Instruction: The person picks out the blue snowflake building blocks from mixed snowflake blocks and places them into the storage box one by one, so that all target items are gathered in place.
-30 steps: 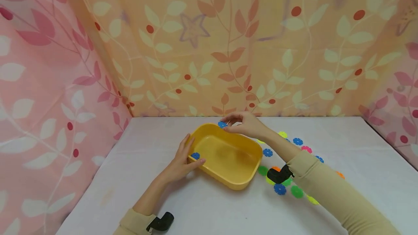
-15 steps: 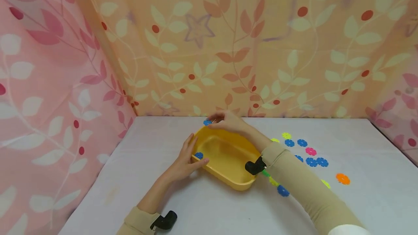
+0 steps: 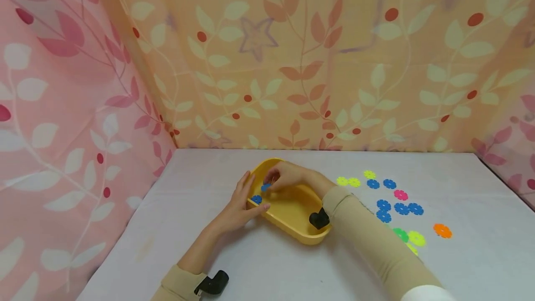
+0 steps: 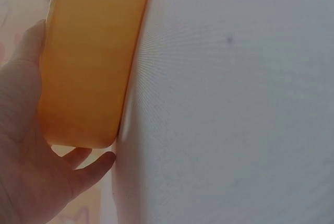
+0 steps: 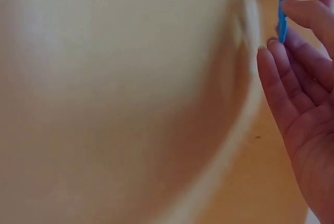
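A yellow plastic tub (image 3: 292, 212) stands on the table, and my left hand (image 3: 235, 210) grips its left corner, thumb over the near rim and fingers along the end. In the left wrist view that hand (image 4: 31, 130) lies against the tub's outer wall (image 4: 88, 67). Over the tub's inside, my right hand (image 3: 286, 175) pinches a blue notched snowflake disc (image 3: 265, 187). The right wrist view has this disc (image 5: 282, 20) edge-on between thumb and fingers. Another blue snowflake disc (image 3: 257, 199) is in the tub's left corner, close to my left thumb.
Several loose snowflake discs lie on the white table right of the tub: blue (image 3: 389, 183), yellow (image 3: 369, 174), pink (image 3: 401, 194), green (image 3: 400, 234) and orange (image 3: 442, 230). My right sleeve (image 3: 368, 226) covers part of that area. A patterned curtain (image 3: 292, 59) hangs behind the table.
My right hand has carried the blue disc from over the far rim leftward, then down into the tub. The left hand keeps its grip on the corner. More loose discs show beyond my sleeve.
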`<state>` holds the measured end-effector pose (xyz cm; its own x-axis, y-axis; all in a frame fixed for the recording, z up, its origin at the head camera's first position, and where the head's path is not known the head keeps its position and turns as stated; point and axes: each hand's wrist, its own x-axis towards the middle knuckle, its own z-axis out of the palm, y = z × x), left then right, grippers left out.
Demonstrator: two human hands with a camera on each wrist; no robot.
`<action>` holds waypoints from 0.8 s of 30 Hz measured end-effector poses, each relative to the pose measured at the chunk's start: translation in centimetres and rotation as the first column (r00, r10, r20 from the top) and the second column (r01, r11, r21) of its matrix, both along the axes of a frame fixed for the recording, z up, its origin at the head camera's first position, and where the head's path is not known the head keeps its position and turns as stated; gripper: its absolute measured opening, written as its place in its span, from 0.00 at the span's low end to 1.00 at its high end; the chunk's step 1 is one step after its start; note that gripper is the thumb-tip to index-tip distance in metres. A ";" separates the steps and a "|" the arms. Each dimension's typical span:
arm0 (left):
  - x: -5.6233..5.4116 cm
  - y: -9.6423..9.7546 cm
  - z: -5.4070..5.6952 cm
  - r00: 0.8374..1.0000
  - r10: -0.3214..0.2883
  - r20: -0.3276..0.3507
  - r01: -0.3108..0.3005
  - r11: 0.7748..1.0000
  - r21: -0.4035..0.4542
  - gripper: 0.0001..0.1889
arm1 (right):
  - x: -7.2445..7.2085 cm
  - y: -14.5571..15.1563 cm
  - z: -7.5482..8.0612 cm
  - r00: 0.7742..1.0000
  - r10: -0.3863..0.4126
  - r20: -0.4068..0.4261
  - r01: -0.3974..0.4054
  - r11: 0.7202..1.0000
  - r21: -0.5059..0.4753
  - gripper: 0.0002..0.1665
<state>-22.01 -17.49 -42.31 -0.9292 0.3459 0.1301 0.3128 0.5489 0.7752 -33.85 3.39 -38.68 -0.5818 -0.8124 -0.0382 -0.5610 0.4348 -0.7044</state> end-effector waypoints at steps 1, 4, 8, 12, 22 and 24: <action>0.0 0.1 0.0 1.000 0.000 0.000 0.000 1.000 -0.001 0.51 | 0.0 0.0 -0.3 1.000 0.002 0.013 -0.002 1.000 0.003 0.16; 0.1 0.2 0.2 1.000 0.001 0.005 -0.001 1.000 -0.005 0.51 | -0.1 0.0 -1.1 1.000 -0.012 0.016 0.011 1.000 0.022 0.15; 0.2 0.3 0.4 1.000 0.003 0.006 -0.003 1.000 -0.015 0.51 | -0.3 0.0 -1.7 0.999 -0.047 -0.022 0.048 0.998 0.040 0.14; 0.3 0.3 0.5 1.000 0.006 0.008 -0.005 1.000 -0.022 0.50 | -0.3 -0.1 -2.2 0.997 -0.032 -0.069 0.033 0.999 0.018 0.14; 0.1 0.2 0.5 1.000 0.008 0.018 -0.008 1.000 -0.015 0.50 | -0.2 0.0 -2.7 0.986 -0.031 -0.162 0.030 0.999 -0.012 0.16; 0.1 0.3 0.5 1.000 0.009 0.018 -0.009 1.000 -0.016 0.50 | -0.3 0.0 -2.9 0.989 -0.042 -0.139 0.040 0.999 -0.015 0.16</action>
<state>-21.87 -17.22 -41.77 -0.9345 0.3393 0.1076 0.2937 0.5639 0.7718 -34.13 3.39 -41.54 -0.6135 -0.7878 0.0552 -0.6359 0.4513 -0.6261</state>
